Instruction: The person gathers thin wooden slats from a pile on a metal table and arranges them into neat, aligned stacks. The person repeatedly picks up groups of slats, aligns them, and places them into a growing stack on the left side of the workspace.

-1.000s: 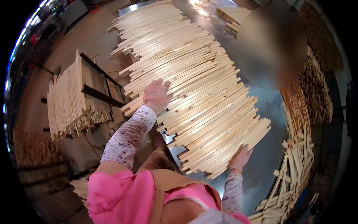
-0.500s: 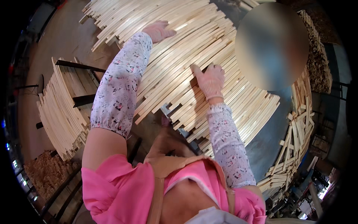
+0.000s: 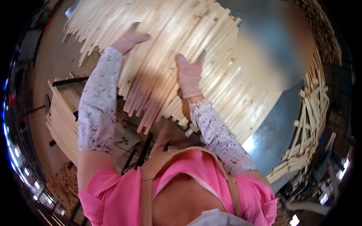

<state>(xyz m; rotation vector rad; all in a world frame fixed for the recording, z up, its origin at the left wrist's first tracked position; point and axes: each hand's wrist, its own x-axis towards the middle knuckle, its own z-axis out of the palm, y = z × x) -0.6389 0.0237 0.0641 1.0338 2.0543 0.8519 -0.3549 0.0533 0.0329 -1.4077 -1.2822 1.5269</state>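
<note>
At upper left and centre, the pink-gloved left hand (image 3: 129,40) and pink-gloved right hand (image 3: 189,76) are held over pale, narrow wooden strips (image 3: 160,52), thumbs parted from fingers.

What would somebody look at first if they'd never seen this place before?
Probably the broad layer of long, pale wooden strips, lying side by side across the picture's upper middle. Next might come the left hand, pale pink and knit-gloved, toward the upper left, and the matching right hand near the centre, both over the wood. At the right, a jumbled heap of pale wooden sticks lies beside the shiny grey metal table.
</note>
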